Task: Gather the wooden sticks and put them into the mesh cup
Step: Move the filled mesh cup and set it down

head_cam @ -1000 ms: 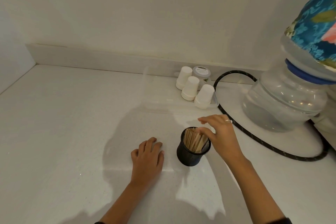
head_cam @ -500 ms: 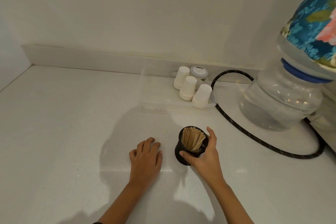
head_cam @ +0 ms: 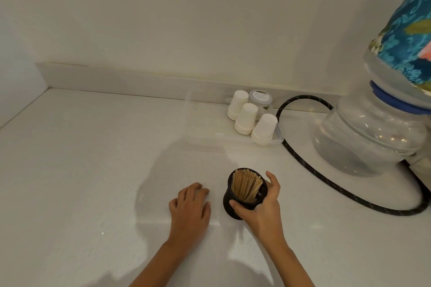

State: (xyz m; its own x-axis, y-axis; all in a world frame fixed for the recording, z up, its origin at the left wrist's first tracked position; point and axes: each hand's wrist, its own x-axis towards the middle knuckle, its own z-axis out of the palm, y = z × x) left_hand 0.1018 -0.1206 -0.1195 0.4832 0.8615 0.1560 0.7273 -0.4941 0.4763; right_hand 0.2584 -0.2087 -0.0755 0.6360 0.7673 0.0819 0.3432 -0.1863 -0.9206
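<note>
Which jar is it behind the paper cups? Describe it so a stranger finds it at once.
Start at the big water bottle on the right and follow the black cable left to the clear tray by the wall. Three stacks of white paper cups stand there upside down. The jar sits behind them, the only one with a grey lid.

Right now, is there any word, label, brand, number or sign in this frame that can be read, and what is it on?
Nothing can be read.
Small jar behind the white paper cups: its lid label has a dark mark and lines of print, too small and blurred to read.
Mesh cup, wooden sticks, water bottle and its floral cover: no text visible.
</note>
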